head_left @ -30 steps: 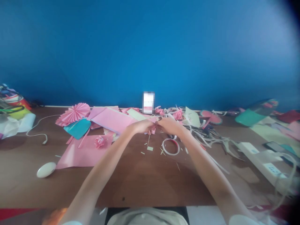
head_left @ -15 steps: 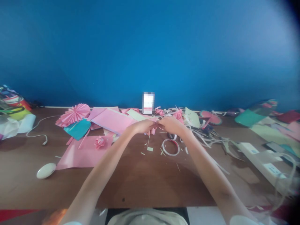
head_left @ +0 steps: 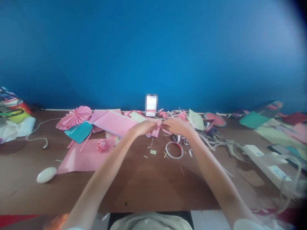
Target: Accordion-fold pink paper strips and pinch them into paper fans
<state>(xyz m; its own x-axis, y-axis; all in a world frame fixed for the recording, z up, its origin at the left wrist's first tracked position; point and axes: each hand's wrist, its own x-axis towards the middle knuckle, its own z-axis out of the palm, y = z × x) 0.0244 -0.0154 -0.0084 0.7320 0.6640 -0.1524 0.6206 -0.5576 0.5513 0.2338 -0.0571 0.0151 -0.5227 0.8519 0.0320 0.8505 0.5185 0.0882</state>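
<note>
Near the back of the brown table, my left hand [head_left: 146,127] and my right hand [head_left: 173,126] are close together, each pinching a small piece of pink paper [head_left: 159,124] that shows between their fingertips. Its exact shape is too small to make out. Pink sheets [head_left: 115,123] lie to the left of my left hand. Below my right hand is a roll of tape [head_left: 174,150]. Small pale green scraps [head_left: 153,152] lie on the table below the hands.
To the left are a pink sheet [head_left: 81,158] with a paper rose [head_left: 101,145], a pink fan [head_left: 78,115] and a white mouse [head_left: 46,175]. A lit screen [head_left: 151,104] stands at the back. Pliers [head_left: 233,151] and a power strip [head_left: 266,164] are at the right.
My hands have moved slightly apart, and more of the pink paper shows between them. My right fingers have shifted a little. The view has shifted very slightly.
</note>
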